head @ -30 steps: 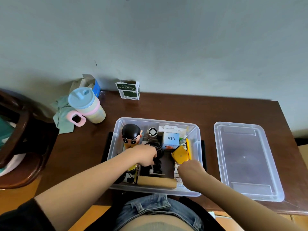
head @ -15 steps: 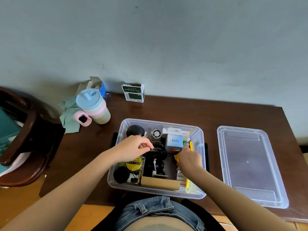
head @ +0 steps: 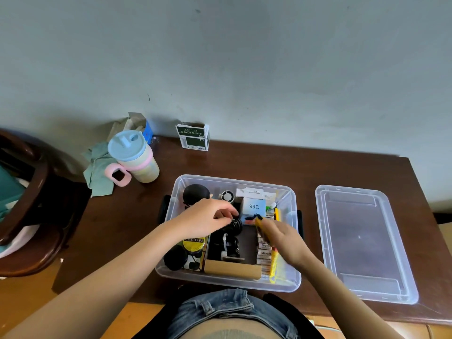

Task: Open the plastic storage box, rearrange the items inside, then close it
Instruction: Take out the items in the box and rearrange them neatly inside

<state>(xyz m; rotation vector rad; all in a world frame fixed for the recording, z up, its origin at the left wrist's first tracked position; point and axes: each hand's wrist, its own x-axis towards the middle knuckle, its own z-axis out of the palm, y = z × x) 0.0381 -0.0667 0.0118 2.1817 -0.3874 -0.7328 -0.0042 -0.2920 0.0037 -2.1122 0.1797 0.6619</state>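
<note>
Head cam: R hand (head: 281,237) lifted yellow item (head: 259,222) vs before; L hand (head: 208,218) unchanged.

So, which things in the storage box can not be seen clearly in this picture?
Head view only:
- Yellow item under the right hand: motion blur, and the hand covers it.
- Black coiled cable: the left hand hides part of it.
- Figure's black head: its face is behind the left hand.
- Labels on the small packs: too small.
</note>
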